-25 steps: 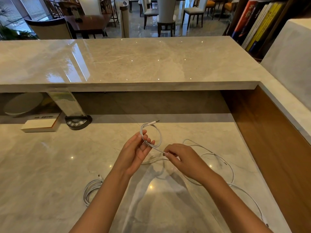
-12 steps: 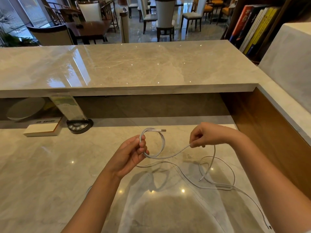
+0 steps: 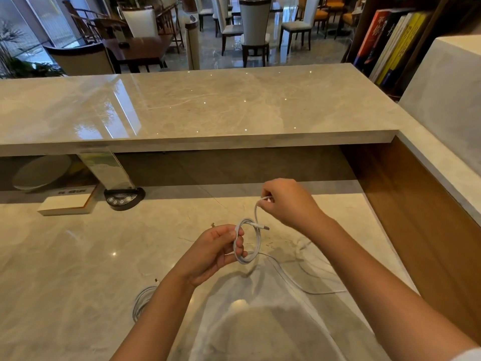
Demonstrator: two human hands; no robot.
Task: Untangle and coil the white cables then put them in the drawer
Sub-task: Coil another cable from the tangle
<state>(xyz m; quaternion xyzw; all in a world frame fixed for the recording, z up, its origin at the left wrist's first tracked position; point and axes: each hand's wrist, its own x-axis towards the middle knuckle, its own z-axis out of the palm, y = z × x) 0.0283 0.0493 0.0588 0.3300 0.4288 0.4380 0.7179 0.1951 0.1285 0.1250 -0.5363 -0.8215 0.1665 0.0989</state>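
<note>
Above the marble counter (image 3: 78,256), the small coil (image 3: 247,241) of white cable (image 3: 291,280) is pinched in the left hand (image 3: 210,254) so its loops are kept together, while the free run is pinched and lifted by the right hand (image 3: 289,201), apparently for the next turn.

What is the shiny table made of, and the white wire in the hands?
The glossy beige countertop looks like polished marble or a stone lookalike: grey veins, mirror-like light spots. The thin white cable looks like soft plastic or rubber with a matt skin, since it bends into a loop; its plug tip seems metal.
</note>
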